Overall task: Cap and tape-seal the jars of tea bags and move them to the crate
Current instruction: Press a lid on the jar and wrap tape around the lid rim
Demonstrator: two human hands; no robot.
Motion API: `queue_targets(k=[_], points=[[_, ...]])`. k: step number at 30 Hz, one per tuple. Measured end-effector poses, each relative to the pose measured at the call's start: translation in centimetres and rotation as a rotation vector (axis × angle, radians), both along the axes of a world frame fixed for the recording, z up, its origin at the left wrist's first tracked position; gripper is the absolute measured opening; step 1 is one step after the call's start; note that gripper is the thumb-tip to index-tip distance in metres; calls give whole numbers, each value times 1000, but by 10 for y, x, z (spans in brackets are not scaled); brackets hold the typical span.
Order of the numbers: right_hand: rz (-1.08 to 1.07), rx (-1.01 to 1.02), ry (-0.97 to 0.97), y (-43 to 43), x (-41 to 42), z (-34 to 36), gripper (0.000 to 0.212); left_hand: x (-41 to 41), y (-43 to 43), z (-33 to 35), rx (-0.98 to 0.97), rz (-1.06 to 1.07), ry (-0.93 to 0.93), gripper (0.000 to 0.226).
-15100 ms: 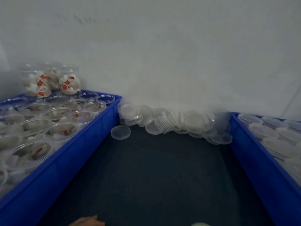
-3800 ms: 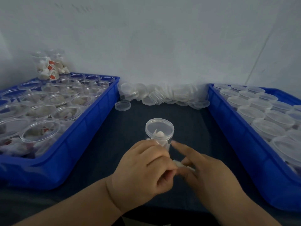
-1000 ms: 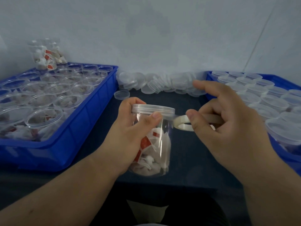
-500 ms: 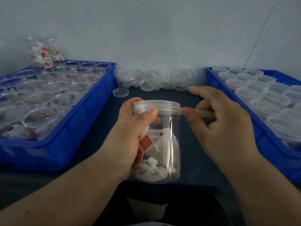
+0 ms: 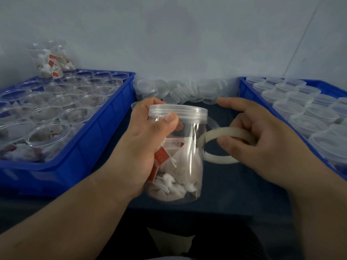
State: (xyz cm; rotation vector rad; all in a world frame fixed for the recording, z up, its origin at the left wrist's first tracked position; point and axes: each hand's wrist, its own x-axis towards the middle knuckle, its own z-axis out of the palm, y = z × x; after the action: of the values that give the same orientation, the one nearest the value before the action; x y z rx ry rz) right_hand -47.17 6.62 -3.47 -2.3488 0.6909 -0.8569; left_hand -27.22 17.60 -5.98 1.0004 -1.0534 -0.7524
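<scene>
Nearest, raised above the dark table top [image 5: 234,186]: clear plastic jar [image 5: 189,156] of tea bags [image 5: 176,177], leaning slightly, closed with a translucent screw lid [image 5: 178,112]. Gripped by the left hand [image 5: 140,149], fingers curled round the far side, thumb pressed on the wall just under the lid. Just right of the jar, at its wall: tape roll [image 5: 225,132], pinched in the right hand [image 5: 262,141] between thumb and curled fingers, index finger stretched forward. Short strip of clear tape [image 5: 212,121] drawn from the roll to the lid's right edge. Farther out, on the left: left blue crate [image 5: 97,143], packed with open jars [image 5: 50,136] holding tea bags. On the right: right blue crate [image 5: 246,87], filled with lidded jars [image 5: 300,117]. Between the crates, against the pale wall: heap of loose lids [image 5: 180,91]. Farthest left, beyond the left crate: filled jars stacked higher [image 5: 50,62], outlines blurred.
</scene>
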Motion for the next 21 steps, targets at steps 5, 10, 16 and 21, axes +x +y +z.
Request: queue_targets(k=[5, 10, 16, 21], points=[[33, 49, 41, -1, 4, -3, 46, -6, 0, -1, 10, -19, -11, 37], [-23, 83, -5, -5, 6, -6, 36, -4, 0, -5, 40, -22, -17, 25], [-143, 74, -192, 0, 11, -8, 40, -5, -4, -9, 7, -27, 40, 23], [-253, -64, -233, 3, 9, -10, 36, -5, -5, -17, 33, 66, 54, 22]])
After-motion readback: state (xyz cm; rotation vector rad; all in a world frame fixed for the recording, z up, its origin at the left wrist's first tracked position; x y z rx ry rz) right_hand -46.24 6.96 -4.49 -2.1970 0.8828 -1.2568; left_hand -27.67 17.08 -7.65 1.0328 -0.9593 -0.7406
